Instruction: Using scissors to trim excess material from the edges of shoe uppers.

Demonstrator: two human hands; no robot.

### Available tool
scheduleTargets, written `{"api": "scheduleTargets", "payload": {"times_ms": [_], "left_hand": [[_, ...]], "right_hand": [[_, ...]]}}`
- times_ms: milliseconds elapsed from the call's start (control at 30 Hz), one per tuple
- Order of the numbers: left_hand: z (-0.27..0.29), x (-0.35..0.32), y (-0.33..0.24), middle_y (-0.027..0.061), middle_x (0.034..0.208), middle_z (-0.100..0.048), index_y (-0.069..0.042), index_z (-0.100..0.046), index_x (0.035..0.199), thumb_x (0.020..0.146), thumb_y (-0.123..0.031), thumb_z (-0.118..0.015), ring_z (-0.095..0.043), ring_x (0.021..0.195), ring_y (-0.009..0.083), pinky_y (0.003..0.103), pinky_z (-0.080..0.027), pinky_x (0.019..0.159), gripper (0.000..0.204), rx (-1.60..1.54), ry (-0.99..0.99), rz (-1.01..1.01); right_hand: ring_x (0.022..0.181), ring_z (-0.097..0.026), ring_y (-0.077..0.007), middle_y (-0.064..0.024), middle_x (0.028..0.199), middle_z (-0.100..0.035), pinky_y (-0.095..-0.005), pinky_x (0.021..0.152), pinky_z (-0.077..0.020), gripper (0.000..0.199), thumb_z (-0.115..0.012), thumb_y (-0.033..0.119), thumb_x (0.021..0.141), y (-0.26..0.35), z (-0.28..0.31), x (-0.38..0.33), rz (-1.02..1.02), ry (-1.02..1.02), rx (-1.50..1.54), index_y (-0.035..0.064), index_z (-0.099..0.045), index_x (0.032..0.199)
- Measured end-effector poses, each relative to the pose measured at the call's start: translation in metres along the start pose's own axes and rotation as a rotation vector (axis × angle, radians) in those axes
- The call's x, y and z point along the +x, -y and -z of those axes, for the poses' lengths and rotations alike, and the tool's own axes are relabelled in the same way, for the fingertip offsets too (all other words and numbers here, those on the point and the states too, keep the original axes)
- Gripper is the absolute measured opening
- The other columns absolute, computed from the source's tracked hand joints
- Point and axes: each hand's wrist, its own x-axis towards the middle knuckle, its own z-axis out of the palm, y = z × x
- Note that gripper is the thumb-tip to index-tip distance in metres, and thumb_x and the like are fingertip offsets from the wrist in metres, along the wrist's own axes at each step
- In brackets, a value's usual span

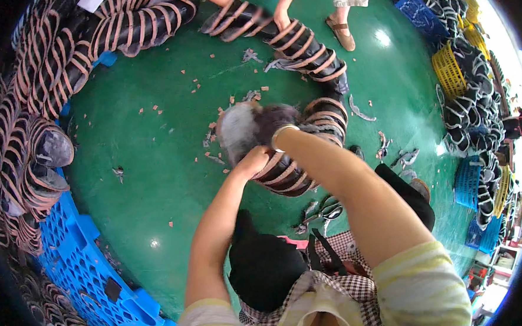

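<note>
A curved row of nested black shoe pieces with tan edge strips (284,177) lies on the floor in front of me. Its near end carries a pale grey, rounded face (239,132). My left hand (255,161) is closed on the row's edge beside that face. Dark, motion-smeared material covers my right hand (277,121), just past a pale wristband; whether this is a glove or a piece being handled I cannot make out, and the fingers are hidden. Scissors with black handles (331,210) lie on the floor near my knees.
A co-worker's hand (282,19) touches the row's far end. Long rows of similar pieces (47,75) line the left, beside blue plastic pallets (85,260). Yellow baskets (449,72) and blue baskets (468,181) stand right. Grey scraps (406,159) and tan bits litter the green floor.
</note>
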Motion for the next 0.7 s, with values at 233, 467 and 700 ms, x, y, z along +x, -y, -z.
{"api": "scheduleTargets", "payload": {"times_ms": [233, 467, 700], "left_hand": [[0.006, -0.061, 0.052, -0.0046, 0.062, -0.04, -0.01, -0.045, 0.073, 0.089, -0.015, -0.046, -0.038, 0.057, 0.0048, 0.022, -0.032, 0.052, 0.018, -0.662, -0.523, 0.102], [-0.011, -0.082, 0.116, -0.0047, 0.063, -0.037, -0.011, -0.044, 0.072, 0.091, -0.016, -0.046, -0.034, 0.054, 0.0046, 0.021, -0.028, 0.051, 0.019, -0.933, -0.555, 0.316], [-0.035, -0.04, 0.125, 0.0047, 0.099, -0.058, -0.007, -0.054, 0.105, 0.091, -0.016, -0.044, -0.056, 0.088, 0.0176, 0.031, -0.046, 0.075, 0.02, -1.139, -0.341, 0.464]], "right_hand": [[0.096, -0.057, -0.0336, -0.0171, 0.107, -0.058, -0.0429, 0.077, -0.0456, 0.047, -0.054, 0.034, 0.079, -0.056, -0.037, 0.004, 0.127, -0.392, 0.352, 0.0081, -0.046, 0.118], [0.086, -0.058, -0.0353, -0.0205, 0.088, -0.059, -0.0442, 0.072, -0.0454, 0.033, -0.056, 0.031, 0.071, -0.116, 0.019, 0.041, -0.11, -0.531, 0.232, 0.0072, -0.056, 0.095], [0.081, -0.058, -0.0359, -0.0186, 0.084, -0.059, -0.0439, 0.072, -0.0462, 0.028, -0.056, 0.032, 0.075, -0.146, 0.062, 0.097, -0.019, -0.899, -0.031, 0.0089, -0.058, 0.09]]}}
